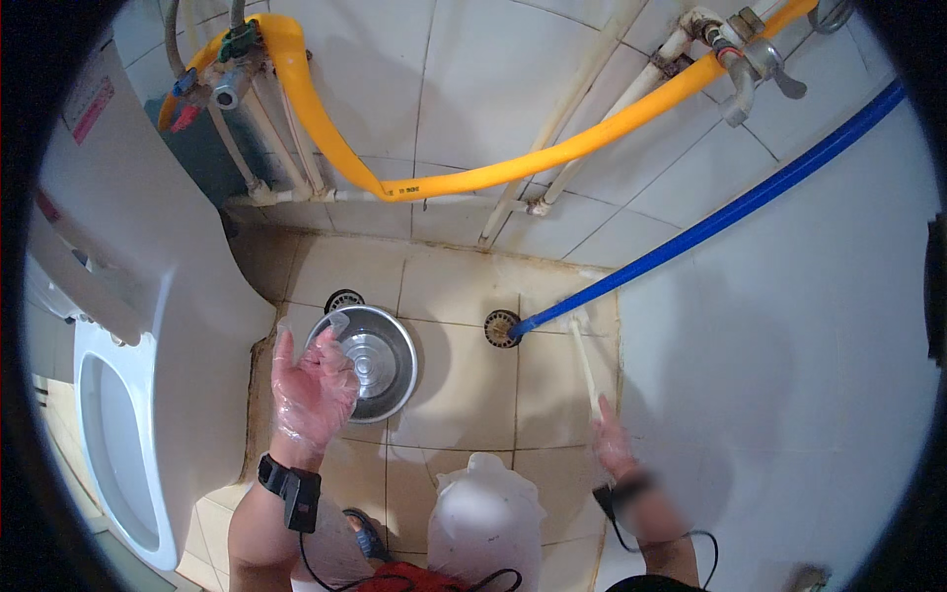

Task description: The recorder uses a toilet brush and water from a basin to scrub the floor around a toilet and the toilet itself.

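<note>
My left hand, in a clear plastic glove, is raised with the palm up and the fingers loosely curled. Nothing shows in it. Below it a round metal basin stands on the tiled floor, its left side partly hidden by the hand. My right hand is also gloved and grips a long pale handle. The handle slants away to the floor by the right wall. Its far end looks like a brush head, though the blue hose partly covers that spot.
A blue hose runs down into a floor drain. Behind the basin lies a second drain. A yellow flat hose hangs across the wall between a tap and pipe valves. At left stands a white toilet.
</note>
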Demonstrator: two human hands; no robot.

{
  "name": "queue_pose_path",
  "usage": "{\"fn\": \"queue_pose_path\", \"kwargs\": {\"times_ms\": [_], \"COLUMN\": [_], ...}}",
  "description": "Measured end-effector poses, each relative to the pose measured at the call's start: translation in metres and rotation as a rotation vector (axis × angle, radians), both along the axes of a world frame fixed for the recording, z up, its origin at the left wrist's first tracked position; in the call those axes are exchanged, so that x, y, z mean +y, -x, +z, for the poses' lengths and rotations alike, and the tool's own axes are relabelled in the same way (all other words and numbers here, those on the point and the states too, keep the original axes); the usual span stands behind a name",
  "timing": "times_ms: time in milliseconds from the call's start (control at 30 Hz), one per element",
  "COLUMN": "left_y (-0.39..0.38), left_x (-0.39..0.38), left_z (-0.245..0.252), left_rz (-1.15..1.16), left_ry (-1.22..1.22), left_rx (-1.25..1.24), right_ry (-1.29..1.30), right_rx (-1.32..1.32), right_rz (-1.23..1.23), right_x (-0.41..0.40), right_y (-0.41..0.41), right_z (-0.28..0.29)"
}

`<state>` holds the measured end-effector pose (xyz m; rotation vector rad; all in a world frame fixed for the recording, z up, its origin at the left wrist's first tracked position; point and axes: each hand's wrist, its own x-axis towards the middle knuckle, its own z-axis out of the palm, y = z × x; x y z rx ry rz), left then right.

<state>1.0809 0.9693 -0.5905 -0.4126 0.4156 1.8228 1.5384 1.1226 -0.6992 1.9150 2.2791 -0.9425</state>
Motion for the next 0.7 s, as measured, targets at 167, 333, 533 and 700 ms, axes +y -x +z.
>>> {"fn": "queue_pose_path", "kwargs": {"times_ms": [167, 333, 533, 700], "left_y": [0.0, -0.001, 0.001, 0.001], "left_x": [0.003, 0.008, 0.006, -0.001], "left_z": [-0.009, -0.015, -0.018, -0.009], "left_rz": [-0.006, -0.062, -0.039, -0.018], "left_ry": [-0.038, -0.137, -0.143, -0.133], "left_rx": [0.031, -0.034, -0.06, -0.064], "right_ry": [0.316, 0.383, 0.13, 0.219], "right_rx": [-0.38, -0.578, -0.131, -0.122], "right_rz": [-0.111, 0.195, 0.353, -0.108], "right_x": [-0.047, -0.064, 0.012, 0.097], "right_y": [-0.015, 0.024, 0.079, 0.191], "right_z": [0.08, 0.168, 0.171, 0.17]}}
